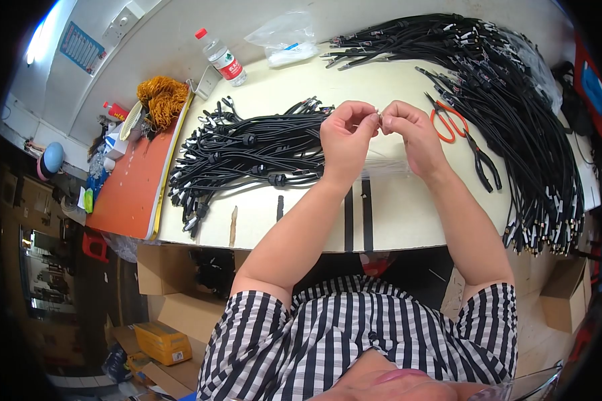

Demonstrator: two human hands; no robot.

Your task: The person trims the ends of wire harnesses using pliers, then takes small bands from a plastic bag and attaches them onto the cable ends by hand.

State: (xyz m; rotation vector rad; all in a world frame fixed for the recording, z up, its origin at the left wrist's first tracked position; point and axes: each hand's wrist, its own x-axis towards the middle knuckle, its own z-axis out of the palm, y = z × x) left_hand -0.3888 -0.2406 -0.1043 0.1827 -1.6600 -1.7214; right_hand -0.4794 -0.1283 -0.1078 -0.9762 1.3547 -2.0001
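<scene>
My left hand (346, 137) and my right hand (411, 134) meet above the pale table (301, 224), fingertips pinched together around something small and whitish that is too small to name. Beneath and left of my left hand lies a bundle of black cables (261, 144) with connectors at its ends. Thin clear strips (391, 168) rest on the table between my forearms. To the right of my right hand are orange-handled scissors (450, 122) and black-handled pliers (480, 159).
A large pile of black cables (515, 127) curves along the back and right side. A water bottle (225, 61) and a plastic bag (286, 50) stand near the wall. At left, an orange board (132, 180) bears orange strings (162, 100). Open cardboard boxes (160, 271) sit below.
</scene>
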